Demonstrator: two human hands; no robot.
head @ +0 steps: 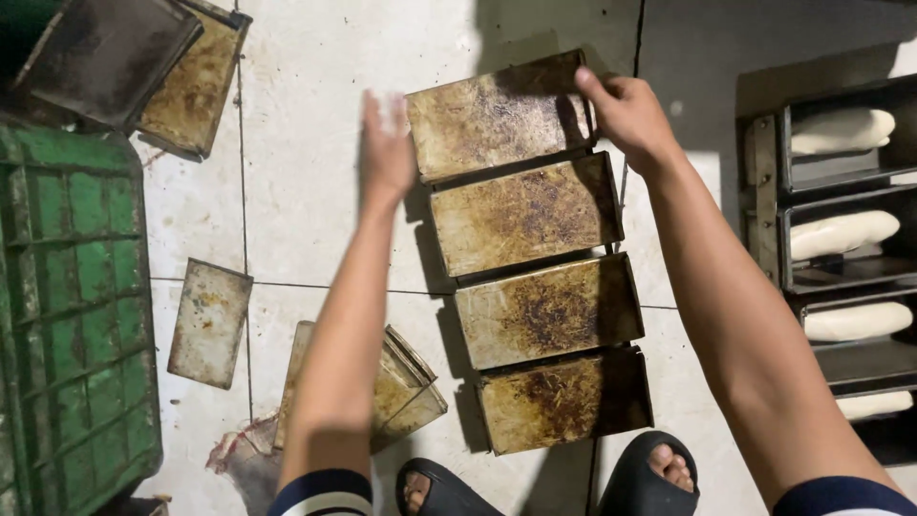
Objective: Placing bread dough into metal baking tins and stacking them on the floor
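Item: four-pan strap (535,258), rusty, on the floor, long axis running near to far. Your left hand (385,143), flat and spread, flanked its far pan; your right hand (626,110) gripped that pan's right edge.

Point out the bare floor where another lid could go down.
Bare tile lies between the four-pan strap and the green crate, above the loose lid. Another strip separates the strap from the dough-filled pans. Near the feet, stacked lids crowd it.
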